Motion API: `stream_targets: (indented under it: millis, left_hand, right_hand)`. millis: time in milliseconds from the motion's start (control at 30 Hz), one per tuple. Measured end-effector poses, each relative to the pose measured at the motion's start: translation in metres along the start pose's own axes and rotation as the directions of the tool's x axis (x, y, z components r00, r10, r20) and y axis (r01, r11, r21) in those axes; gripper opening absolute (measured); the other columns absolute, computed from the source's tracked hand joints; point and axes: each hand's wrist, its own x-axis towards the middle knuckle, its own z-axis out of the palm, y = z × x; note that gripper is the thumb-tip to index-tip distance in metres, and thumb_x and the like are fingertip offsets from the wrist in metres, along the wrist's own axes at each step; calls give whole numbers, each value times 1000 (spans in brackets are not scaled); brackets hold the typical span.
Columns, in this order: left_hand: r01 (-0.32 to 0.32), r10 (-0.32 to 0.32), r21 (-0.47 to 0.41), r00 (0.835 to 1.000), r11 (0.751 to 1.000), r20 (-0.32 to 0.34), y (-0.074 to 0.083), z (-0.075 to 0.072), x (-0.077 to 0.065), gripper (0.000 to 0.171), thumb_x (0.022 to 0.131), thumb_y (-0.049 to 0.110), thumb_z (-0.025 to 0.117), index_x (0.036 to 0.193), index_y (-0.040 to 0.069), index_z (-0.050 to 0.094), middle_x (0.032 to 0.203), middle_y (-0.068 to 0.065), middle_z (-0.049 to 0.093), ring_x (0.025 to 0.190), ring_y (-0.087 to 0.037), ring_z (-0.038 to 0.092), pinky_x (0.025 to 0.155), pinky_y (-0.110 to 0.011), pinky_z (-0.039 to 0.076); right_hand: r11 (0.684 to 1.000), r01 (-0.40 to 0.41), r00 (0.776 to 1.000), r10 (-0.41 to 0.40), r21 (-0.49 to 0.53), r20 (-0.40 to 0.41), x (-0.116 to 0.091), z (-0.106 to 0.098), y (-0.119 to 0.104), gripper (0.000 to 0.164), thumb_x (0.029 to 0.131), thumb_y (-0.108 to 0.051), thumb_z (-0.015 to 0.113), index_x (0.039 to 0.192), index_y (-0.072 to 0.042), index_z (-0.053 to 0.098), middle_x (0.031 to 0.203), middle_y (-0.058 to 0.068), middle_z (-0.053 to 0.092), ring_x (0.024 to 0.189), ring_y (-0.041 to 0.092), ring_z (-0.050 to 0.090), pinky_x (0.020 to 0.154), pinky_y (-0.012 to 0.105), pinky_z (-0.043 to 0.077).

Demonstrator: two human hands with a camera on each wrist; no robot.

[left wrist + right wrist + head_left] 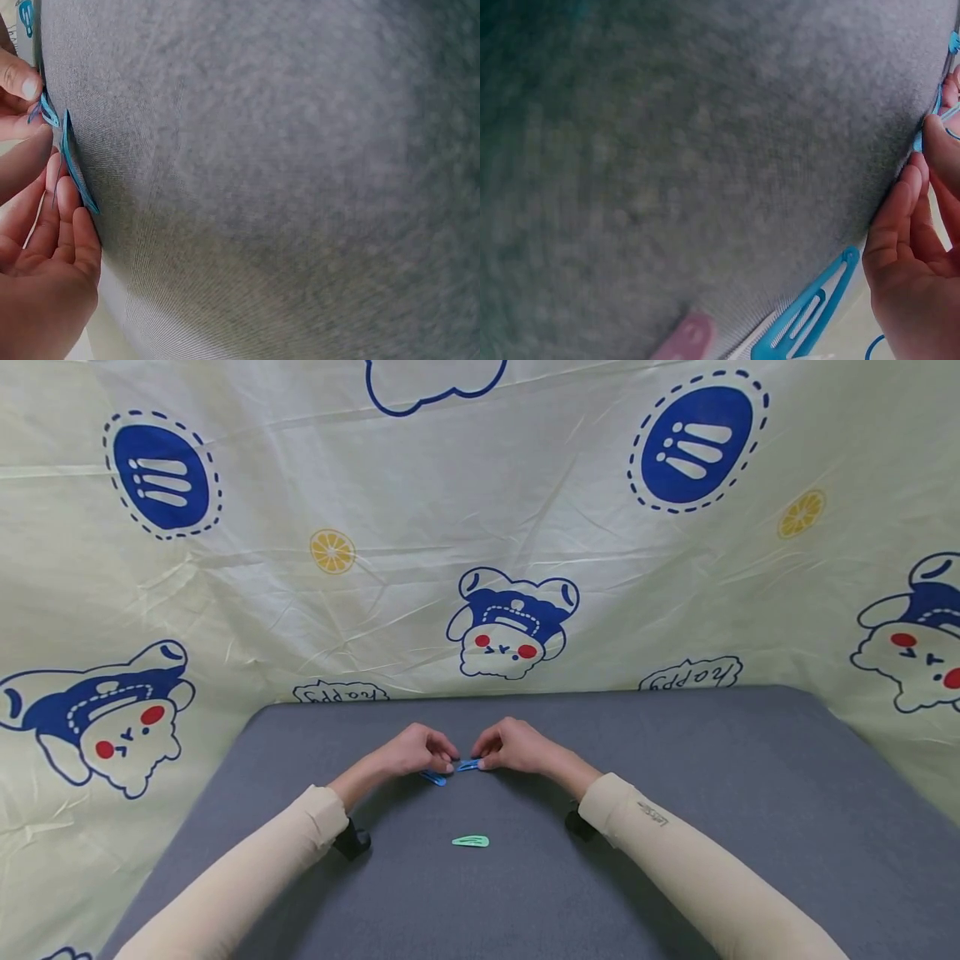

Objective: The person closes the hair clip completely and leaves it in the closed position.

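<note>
Two blue snap hair clips are between my hands, near the middle of the table. My right hand (517, 747) pinches one blue hair clip (468, 765) between thumb and fingertips, its other end pointing towards my left hand (416, 749). The left fingers are bent round a second blue hair clip (75, 165); its thin prong stands apart from its body in the left wrist view. That clip (433, 777) shows below the left fingers in the head view, partly covered. Both hands' fingertips are close together, thumbs facing each other.
A light green hair clip (470, 841) lies nearer to me on the grey table (472, 902). In the right wrist view, another blue clip (806, 319) and a pink clip (686, 337) show at the bottom. A printed cloth (405, 627) hangs behind the table.
</note>
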Motion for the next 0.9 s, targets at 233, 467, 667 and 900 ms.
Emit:
stream_targets:
  millis: [233, 467, 667, 900]
  left_hand:
    - [12, -12, -17, 1000, 1000, 10, -2, 0, -1, 22, 85, 4, 74, 105, -4, 71, 79, -1, 65, 71, -9, 55, 68, -24, 45]
    - [17, -17, -27, 1000, 999, 20, -1, -2, -3, 24, 85, 4, 74, 107, -5, 71, 80, -1, 65, 73, -10, 56, 69, -24, 45]
    - [36, -34, -59, 999, 998, 37, 1, -6, -5, 24, 85, 2, 73, 108, -6, 70, 84, -4, 67, 76, -11, 57, 72, -25, 48]
    - [5, -5, -25, 1000, 1000, 19, 2, -7, -10, 25, 86, 6, 74, 108, -5, 71, 91, -6, 71, 78, -11, 58, 74, -26, 49]
  right_hand:
    - [1000, -1, 1000, 1, -14, -17, 1, 4, -2, 6, 88, -12, 76, 93, -12, 77, 76, -4, 64, 74, 14, 54, 70, 29, 45]
    - [999, -12, 999, 10, -52, -44, 1, 6, -4, 6, 86, -15, 78, 89, -10, 76, 75, -5, 64, 73, 15, 53, 70, 29, 45]
    - [997, 15, 998, -19, -70, -53, -1, 6, -5, 4, 87, -13, 76, 84, -11, 75, 74, -6, 63, 73, 15, 52, 69, 30, 44]
    - [996, 19, 999, -22, -85, -39, -6, 3, -8, 8, 90, -11, 72, 83, -13, 72, 76, -6, 62, 75, 15, 52, 70, 30, 42]
